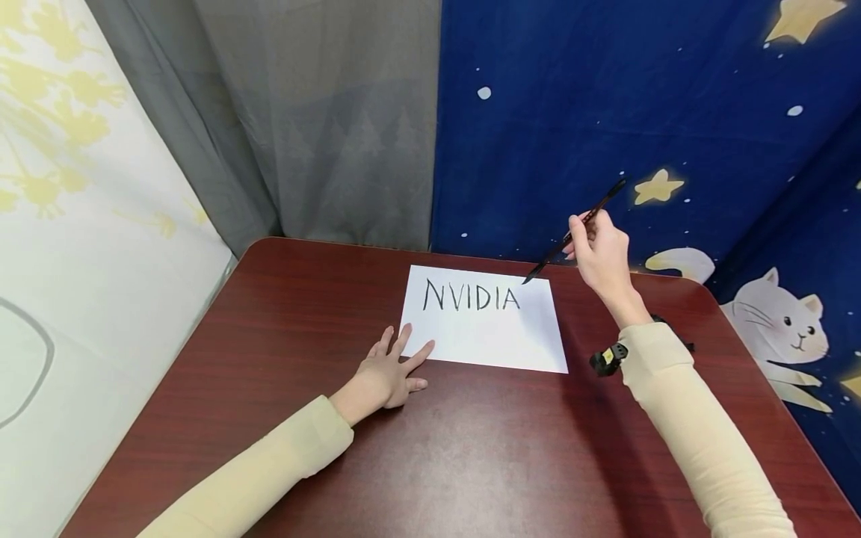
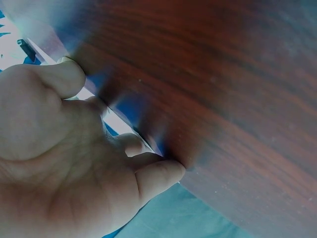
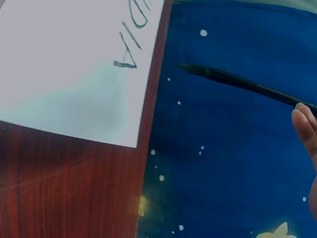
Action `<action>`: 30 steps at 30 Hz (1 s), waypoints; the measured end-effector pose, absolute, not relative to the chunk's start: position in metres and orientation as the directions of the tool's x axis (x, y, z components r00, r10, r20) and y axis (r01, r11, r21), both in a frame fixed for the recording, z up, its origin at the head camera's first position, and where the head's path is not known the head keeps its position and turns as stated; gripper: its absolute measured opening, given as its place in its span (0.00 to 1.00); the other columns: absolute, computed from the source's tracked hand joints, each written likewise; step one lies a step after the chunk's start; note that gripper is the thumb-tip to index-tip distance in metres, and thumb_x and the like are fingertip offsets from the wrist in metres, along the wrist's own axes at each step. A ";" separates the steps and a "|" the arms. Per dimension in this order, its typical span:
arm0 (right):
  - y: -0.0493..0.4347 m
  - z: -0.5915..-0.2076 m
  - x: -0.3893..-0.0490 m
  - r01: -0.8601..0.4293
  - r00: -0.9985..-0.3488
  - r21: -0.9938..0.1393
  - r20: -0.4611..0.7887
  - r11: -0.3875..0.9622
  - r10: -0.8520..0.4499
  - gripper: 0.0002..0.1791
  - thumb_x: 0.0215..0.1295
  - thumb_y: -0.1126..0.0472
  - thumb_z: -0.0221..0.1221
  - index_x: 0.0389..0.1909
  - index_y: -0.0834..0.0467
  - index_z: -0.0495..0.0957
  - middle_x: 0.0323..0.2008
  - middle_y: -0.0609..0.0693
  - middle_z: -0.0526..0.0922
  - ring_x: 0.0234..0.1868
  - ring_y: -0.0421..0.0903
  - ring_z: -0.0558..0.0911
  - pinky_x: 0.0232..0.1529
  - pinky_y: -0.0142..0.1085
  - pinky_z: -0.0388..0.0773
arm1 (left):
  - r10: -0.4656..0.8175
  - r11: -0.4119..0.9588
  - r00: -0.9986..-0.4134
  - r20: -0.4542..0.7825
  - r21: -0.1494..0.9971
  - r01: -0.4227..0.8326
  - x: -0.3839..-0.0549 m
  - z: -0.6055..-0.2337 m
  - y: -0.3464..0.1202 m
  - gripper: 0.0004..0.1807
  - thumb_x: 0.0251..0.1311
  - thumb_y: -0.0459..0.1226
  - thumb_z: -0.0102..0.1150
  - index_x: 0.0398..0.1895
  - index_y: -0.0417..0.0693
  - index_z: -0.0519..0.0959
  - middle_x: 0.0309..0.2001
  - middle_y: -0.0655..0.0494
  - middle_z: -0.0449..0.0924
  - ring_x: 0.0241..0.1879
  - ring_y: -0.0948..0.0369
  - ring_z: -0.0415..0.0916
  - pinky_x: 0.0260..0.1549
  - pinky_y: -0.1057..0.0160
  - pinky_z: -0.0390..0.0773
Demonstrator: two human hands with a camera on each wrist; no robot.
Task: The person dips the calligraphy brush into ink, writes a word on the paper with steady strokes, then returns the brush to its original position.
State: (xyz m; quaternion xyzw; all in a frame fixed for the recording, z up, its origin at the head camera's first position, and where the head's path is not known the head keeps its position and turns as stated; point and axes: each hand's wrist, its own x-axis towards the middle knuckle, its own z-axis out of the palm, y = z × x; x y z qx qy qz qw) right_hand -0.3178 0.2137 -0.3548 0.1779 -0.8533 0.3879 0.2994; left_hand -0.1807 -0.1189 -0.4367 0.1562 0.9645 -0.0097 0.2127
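A white sheet of paper (image 1: 484,344) lies on the table, with the dark letters "NVIDIA" (image 1: 471,296) across its upper part. My right hand (image 1: 602,250) pinches a dark, slim calligraphy brush (image 1: 557,249) above the sheet's upper right. In the right wrist view the brush's pointed tip (image 3: 190,68) is raised, apart from the paper. At the sheet's lower left corner, my left hand (image 1: 390,375) rests with fingers spread, some fingertips on the paper and the thumb on the table. The left wrist view shows that palm (image 2: 64,153) from below.
The reddish-brown wooden table (image 1: 471,456) runs up to a grey curtain (image 1: 350,134) and a blue curtain (image 1: 538,149) with stars and a cat. A white panel (image 1: 101,299) stands at the left. A black strapped device (image 1: 608,360) sits on the right wrist.
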 end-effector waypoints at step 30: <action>0.244 -0.327 -0.305 -0.578 -0.680 -0.477 0.730 0.662 -0.068 0.17 0.78 0.58 0.53 0.45 0.73 0.73 0.28 0.64 0.83 0.20 0.25 0.77 0.25 0.15 0.71 | 0.282 0.953 -0.858 -0.429 0.022 0.302 -0.197 -0.468 -0.123 0.37 0.74 0.63 0.32 0.81 0.76 0.35 0.81 0.52 0.23 0.79 0.44 0.26 0.75 0.52 0.46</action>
